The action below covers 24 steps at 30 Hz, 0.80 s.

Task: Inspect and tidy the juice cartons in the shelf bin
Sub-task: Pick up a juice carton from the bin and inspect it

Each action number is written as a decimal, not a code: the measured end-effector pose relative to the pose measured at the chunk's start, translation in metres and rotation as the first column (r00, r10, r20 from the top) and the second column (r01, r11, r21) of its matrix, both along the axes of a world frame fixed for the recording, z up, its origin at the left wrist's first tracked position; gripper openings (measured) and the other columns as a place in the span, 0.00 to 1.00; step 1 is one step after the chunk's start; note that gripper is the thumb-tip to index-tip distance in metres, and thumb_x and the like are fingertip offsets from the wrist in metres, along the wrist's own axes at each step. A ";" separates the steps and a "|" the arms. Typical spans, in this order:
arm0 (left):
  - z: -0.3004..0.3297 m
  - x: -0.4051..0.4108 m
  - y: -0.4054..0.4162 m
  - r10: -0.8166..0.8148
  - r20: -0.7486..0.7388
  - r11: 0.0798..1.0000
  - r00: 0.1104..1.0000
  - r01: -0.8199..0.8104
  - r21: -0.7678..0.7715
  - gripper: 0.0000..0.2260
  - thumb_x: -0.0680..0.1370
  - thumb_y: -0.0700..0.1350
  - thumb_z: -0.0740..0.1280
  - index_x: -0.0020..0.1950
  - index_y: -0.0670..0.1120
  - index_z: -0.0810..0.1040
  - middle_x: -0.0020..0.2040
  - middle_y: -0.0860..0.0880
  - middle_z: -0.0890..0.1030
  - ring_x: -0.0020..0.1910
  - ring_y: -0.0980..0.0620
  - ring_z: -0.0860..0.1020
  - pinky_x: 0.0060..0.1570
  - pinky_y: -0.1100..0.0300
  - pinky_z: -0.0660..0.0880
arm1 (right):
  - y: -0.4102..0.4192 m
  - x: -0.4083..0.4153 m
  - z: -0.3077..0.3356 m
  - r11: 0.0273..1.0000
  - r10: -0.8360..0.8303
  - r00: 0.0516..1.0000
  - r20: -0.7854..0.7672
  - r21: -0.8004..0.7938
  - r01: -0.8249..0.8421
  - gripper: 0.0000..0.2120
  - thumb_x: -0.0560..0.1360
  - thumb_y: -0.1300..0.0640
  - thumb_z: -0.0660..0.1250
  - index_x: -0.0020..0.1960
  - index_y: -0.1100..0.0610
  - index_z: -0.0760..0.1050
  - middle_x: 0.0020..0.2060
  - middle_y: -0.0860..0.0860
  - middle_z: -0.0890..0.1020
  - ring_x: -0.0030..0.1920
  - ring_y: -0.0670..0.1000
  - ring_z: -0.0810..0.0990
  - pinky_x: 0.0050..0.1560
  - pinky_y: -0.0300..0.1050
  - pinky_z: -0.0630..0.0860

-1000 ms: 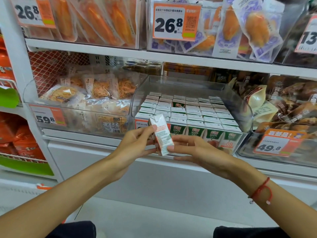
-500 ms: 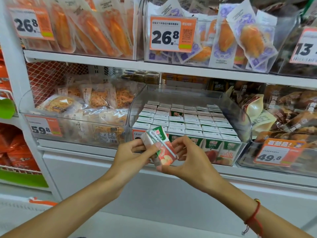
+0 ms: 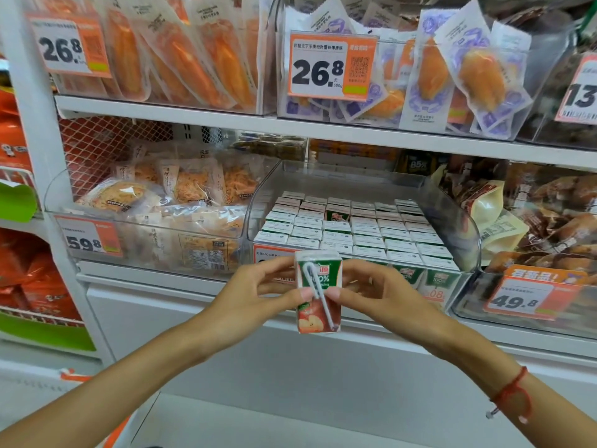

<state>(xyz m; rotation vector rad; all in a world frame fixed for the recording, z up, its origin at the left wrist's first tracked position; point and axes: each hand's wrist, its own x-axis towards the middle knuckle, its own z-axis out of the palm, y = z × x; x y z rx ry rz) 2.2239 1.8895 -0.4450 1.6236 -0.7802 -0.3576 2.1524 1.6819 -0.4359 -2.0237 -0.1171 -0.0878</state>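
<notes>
Juice carton, green above with "100%" and apples below, wrapped straw slanting across its front, stands upright between left hand and right hand, both pinching its sides; beyond them, the clear bin holds matching cartons.

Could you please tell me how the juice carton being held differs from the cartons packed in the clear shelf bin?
The held juice carton is outside the clear shelf bin, gripped by the left hand and right hand; the binned cartons sit in tight rows. The held carton shows a straw and apple picture; most binned cartons show white tops. All stand upright, and the front row shares its green label.
</notes>
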 end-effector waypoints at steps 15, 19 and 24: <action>-0.007 0.002 -0.004 0.058 0.064 0.997 0.996 -0.055 -0.047 0.22 0.71 0.46 0.74 0.64 0.54 0.77 0.59 0.60 0.82 0.60 0.60 0.79 0.55 0.69 0.75 | -0.005 -0.004 0.001 0.996 -0.058 0.965 0.257 -0.048 0.072 0.23 0.69 0.50 0.72 0.63 0.40 0.74 0.54 0.36 0.82 0.56 0.39 0.81 0.52 0.33 0.78; -0.007 0.002 -0.006 0.082 -0.021 0.995 0.996 -0.083 -0.052 0.22 0.71 0.51 0.72 0.65 0.58 0.76 0.59 0.62 0.81 0.58 0.62 0.80 0.53 0.65 0.78 | 0.000 -0.003 0.003 0.989 -0.105 0.954 0.281 -0.067 0.128 0.25 0.71 0.52 0.71 0.65 0.35 0.71 0.55 0.35 0.80 0.57 0.38 0.79 0.52 0.36 0.80; -0.009 0.003 -0.007 0.119 -0.233 0.980 0.965 -0.151 -0.127 0.26 0.68 0.53 0.72 0.66 0.62 0.72 0.57 0.54 0.83 0.55 0.55 0.83 0.55 0.58 0.79 | 0.005 -0.003 -0.002 0.986 -0.007 0.989 0.145 -0.165 0.031 0.34 0.72 0.52 0.71 0.72 0.33 0.61 0.57 0.28 0.75 0.57 0.36 0.78 0.57 0.39 0.79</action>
